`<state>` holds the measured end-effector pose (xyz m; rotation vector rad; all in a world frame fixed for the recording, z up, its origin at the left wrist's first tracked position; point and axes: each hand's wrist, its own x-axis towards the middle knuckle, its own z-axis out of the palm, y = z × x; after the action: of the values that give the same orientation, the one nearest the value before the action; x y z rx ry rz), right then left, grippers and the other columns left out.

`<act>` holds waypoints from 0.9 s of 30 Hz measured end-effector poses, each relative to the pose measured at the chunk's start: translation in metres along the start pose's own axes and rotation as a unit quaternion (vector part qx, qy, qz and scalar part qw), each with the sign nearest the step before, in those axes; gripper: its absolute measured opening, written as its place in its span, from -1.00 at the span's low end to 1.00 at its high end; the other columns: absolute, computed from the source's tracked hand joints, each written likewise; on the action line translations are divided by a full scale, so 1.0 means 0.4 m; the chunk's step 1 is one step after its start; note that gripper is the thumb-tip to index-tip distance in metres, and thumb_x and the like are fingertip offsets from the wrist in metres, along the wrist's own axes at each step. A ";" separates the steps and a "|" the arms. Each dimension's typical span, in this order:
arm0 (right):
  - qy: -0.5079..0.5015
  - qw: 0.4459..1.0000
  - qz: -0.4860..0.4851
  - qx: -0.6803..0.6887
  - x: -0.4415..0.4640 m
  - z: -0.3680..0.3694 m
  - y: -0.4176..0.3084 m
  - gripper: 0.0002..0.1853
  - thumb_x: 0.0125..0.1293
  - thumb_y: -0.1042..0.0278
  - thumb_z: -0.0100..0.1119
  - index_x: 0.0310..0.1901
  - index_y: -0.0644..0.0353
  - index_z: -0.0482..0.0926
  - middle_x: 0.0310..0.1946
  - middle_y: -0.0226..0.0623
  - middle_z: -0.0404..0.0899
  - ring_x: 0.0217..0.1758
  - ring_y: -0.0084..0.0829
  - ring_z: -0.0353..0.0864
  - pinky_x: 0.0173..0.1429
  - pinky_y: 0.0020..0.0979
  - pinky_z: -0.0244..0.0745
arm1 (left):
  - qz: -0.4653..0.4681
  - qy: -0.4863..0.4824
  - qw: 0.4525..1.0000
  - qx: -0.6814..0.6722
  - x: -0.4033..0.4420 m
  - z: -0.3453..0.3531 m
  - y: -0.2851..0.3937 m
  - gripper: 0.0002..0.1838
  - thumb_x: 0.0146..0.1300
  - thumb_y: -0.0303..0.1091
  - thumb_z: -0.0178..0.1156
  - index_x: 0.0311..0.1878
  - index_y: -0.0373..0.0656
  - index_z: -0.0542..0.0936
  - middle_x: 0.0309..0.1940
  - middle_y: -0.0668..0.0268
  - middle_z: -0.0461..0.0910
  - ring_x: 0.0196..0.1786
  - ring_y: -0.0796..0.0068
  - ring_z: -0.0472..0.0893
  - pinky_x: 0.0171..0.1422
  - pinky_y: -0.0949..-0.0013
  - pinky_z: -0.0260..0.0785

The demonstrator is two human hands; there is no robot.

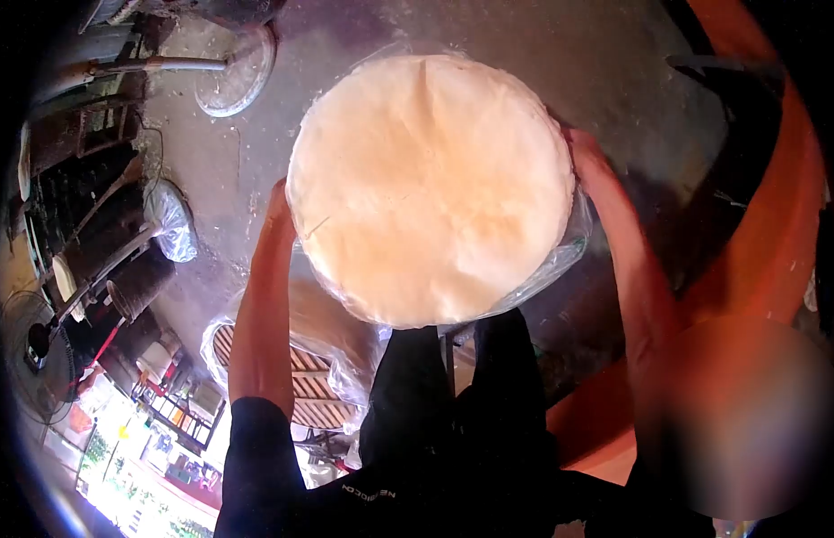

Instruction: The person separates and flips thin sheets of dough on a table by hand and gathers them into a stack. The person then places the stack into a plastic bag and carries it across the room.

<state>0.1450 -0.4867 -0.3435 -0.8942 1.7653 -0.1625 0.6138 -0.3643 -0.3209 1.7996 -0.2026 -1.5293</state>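
Note:
A large, round, pale stack point(430, 188) with a creased top fills the middle of the head view, in front of my body. Clear plastic point(547, 269) shows under and around its rim, mostly at the lower right. My left hand point(281, 199) holds the left edge, and my right hand point(577, 148) grips the upper right edge. The fingers of both hands are mostly hidden behind the stack. Below it are my dark-clothed legs point(448, 386).
Left of my legs stands a slatted rack point(314, 386) covered with clear plastic. A standing fan point(40, 345) is at the far left, its base point(172, 222) wrapped in plastic. Another round base point(242, 81) with a pole stands upper left. A large orange surface point(767, 233) curves along the right.

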 end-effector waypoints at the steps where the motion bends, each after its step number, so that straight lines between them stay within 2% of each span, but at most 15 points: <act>1: 0.007 0.999 -0.021 0.024 0.007 -0.001 -0.005 -0.58 0.19 0.05 0.26 -0.13 0.28 0.63 -0.24 -0.29 0.65 -0.20 -0.47 0.57 -0.12 -0.47 0.44 | -0.035 -0.055 0.995 -0.073 0.033 -0.023 -0.013 -0.70 0.25 -0.34 0.05 -0.04 -0.32 0.55 -0.22 0.22 0.61 -0.24 0.40 0.59 -0.21 0.34 0.46; 3: 0.075 0.994 -0.072 0.044 0.008 -0.008 -0.025 -0.67 0.21 0.14 0.25 -0.19 0.29 0.64 -0.39 -0.31 0.66 -0.36 -0.47 0.58 -0.22 -0.44 0.46 | -0.067 -0.110 0.981 -0.145 0.070 -0.050 -0.037 -0.68 0.23 -0.38 0.04 -0.01 -0.34 0.54 -0.14 0.17 0.61 -0.17 0.33 0.61 -0.15 0.29 0.48; 7: 0.049 0.993 -0.109 0.017 -0.033 -0.008 -0.069 -0.69 0.22 0.16 0.25 -0.21 0.28 0.62 -0.38 -0.33 0.65 -0.32 -0.49 0.57 -0.19 -0.44 0.45 | 0.049 -0.036 0.997 -0.052 0.140 -0.088 -0.057 -0.71 0.22 -0.31 0.06 -0.10 -0.29 0.56 -0.23 0.16 0.62 -0.23 0.24 0.62 -0.20 0.21 0.47; 9: 0.109 0.984 -0.141 -0.010 -0.010 0.011 -0.068 -0.71 0.24 0.19 0.22 -0.21 0.28 0.61 -0.35 -0.31 0.65 -0.27 -0.47 0.58 -0.18 -0.41 0.45 | 0.084 0.009 0.996 -0.036 0.179 -0.091 -0.093 -0.73 0.20 -0.28 0.09 -0.14 -0.26 0.57 -0.27 0.14 0.63 -0.26 0.21 0.63 -0.22 0.20 0.46; 10: 0.105 0.984 -0.146 -0.005 -0.005 0.001 -0.077 -0.71 0.24 0.19 0.22 -0.21 0.28 0.61 -0.35 -0.31 0.65 -0.27 -0.47 0.58 -0.18 -0.41 0.45 | 0.167 -0.001 0.981 0.103 0.177 -0.068 -0.114 -0.77 0.18 -0.27 0.10 -0.21 -0.24 0.57 -0.32 0.12 0.61 -0.29 0.18 0.61 -0.24 0.18 0.44; 12: 0.041 0.957 -0.216 -0.190 0.035 -0.006 -0.119 -0.67 0.23 0.16 0.23 -0.11 0.26 0.59 -0.26 -0.23 0.65 -0.17 -0.40 0.60 -0.09 -0.38 0.46 | 0.332 0.010 0.858 0.392 0.184 -0.060 -0.089 -0.82 0.14 -0.26 0.13 -0.35 -0.18 0.57 -0.44 0.10 0.56 -0.34 0.13 0.58 -0.28 0.13 0.39; 13: 0.030 0.954 -0.263 -0.142 0.107 -0.015 -0.069 -0.66 0.24 0.17 0.22 -0.08 0.24 0.58 -0.21 -0.19 0.64 -0.13 -0.35 0.60 -0.05 -0.37 0.46 | 0.400 0.028 0.749 0.528 0.212 -0.076 -0.053 -0.83 0.12 -0.25 0.15 -0.42 -0.15 0.56 -0.50 0.08 0.54 -0.37 0.10 0.57 -0.30 0.11 0.37; 14: 0.016 0.947 -0.308 -0.096 0.156 0.011 -0.025 -0.65 0.24 0.17 0.21 -0.05 0.23 0.57 -0.15 -0.15 0.63 -0.09 -0.30 0.61 -0.01 -0.36 0.46 | 0.299 0.013 0.886 0.354 0.283 -0.124 -0.102 -0.76 0.21 -0.21 0.12 -0.28 -0.21 0.59 -0.38 0.19 0.58 -0.30 0.32 0.55 -0.21 0.24 0.41; 15: 0.029 0.961 -0.224 -0.157 0.024 0.010 -0.162 -0.67 0.25 0.25 0.18 -0.02 0.26 0.55 -0.07 -0.07 0.59 -0.05 -0.24 0.59 0.07 -0.35 0.43 | 0.187 -0.012 0.971 0.149 0.338 -0.152 -0.151 -0.68 0.30 -0.18 0.09 -0.15 -0.27 0.61 -0.26 0.30 0.63 -0.22 0.53 0.53 -0.12 0.37 0.46; 16: 0.052 0.951 -0.238 -0.191 -0.016 0.014 -0.192 -0.71 0.27 0.32 0.13 -0.05 0.30 0.56 -0.09 -0.02 0.60 -0.04 -0.20 0.59 0.02 -0.33 0.44 | 0.169 -0.025 0.964 0.204 0.199 -0.041 -0.038 -0.71 0.30 -0.23 0.12 -0.18 -0.29 0.62 -0.30 0.30 0.64 -0.28 0.52 0.55 -0.18 0.38 0.47; 18: -0.044 0.946 -0.296 -0.127 0.143 -0.010 -0.060 -0.74 0.24 0.38 0.10 -0.07 0.28 0.57 -0.14 -0.03 0.61 -0.05 -0.19 0.59 -0.03 -0.31 0.44 | 0.050 -0.011 0.998 0.042 0.059 0.065 0.072 -0.76 0.30 -0.24 0.16 -0.29 -0.25 0.63 -0.40 0.32 0.64 -0.39 0.57 0.56 -0.31 0.39 0.45; 21: -0.183 0.967 -0.174 0.042 0.218 -0.016 -0.020 -0.79 0.22 0.43 0.08 -0.13 0.26 0.59 -0.23 -0.11 0.64 -0.11 -0.23 0.59 -0.09 -0.30 0.43 | 0.140 0.046 0.982 0.118 0.095 0.053 0.053 -0.76 0.27 -0.26 0.17 -0.41 -0.23 0.62 -0.54 0.40 0.58 -0.51 0.63 0.47 -0.42 0.43 0.35; 23: 0.016 0.893 -0.356 -0.274 0.147 -0.036 -0.080 -0.87 0.22 0.46 0.04 -0.29 0.29 0.57 -0.37 -0.27 0.60 -0.22 -0.37 0.55 -0.12 -0.35 0.41 | 0.193 0.099 0.968 0.127 0.080 0.049 0.054 -0.70 0.26 -0.20 0.19 -0.44 -0.26 0.58 -0.58 0.45 0.51 -0.48 0.67 0.41 -0.38 0.49 0.30; 24: 0.016 0.892 -0.363 -0.269 0.115 -0.047 -0.112 -0.87 0.22 0.46 0.04 -0.29 0.29 0.57 -0.37 -0.27 0.60 -0.22 -0.37 0.55 -0.12 -0.35 0.41 | 0.236 0.144 0.945 0.174 0.088 0.034 0.052 -0.69 0.26 -0.18 0.19 -0.44 -0.27 0.57 -0.60 0.47 0.48 -0.47 0.69 0.38 -0.37 0.51 0.27; 27: -0.022 0.976 -0.207 -0.060 0.049 -0.045 -0.125 -0.86 0.28 0.40 0.02 -0.35 0.26 0.54 -0.41 -0.39 0.54 -0.24 -0.49 0.48 -0.11 -0.43 0.38 | 0.275 0.171 0.932 0.162 0.035 0.034 0.079 -0.66 0.28 -0.16 0.17 -0.42 -0.29 0.55 -0.62 0.48 0.40 -0.47 0.68 0.30 -0.38 0.49 0.21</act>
<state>0.1513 -0.5400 -0.3256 -1.3393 1.5416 -0.3057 0.6161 -0.4004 -0.3122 2.0037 -0.7518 -0.8056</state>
